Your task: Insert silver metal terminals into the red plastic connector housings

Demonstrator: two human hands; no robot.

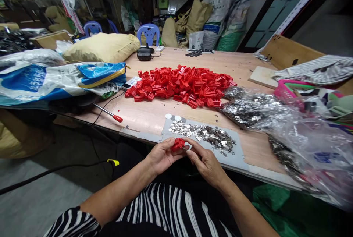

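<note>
My left hand (162, 155) is closed round a red plastic part (178, 144) at the front edge of the table. The fingers of my right hand (202, 159) are pinched at the right side of that part, on a small metal piece (185, 148) too small to make out fully. Just beyond my hands lies a grey mat (237, 148) with many small silvery metal pieces (204, 134) spread on it. Farther back is a big heap of red plastic parts (182, 84), like the one in my left hand.
Clear plastic bags of metal pieces (256, 108) lie on the right, beside a pink basket (286, 91). A lever with a red handle (117, 118) sticks out on the left near a blue-white sack (63, 78). A black device (145, 53) stands at the back of the table (171, 56).
</note>
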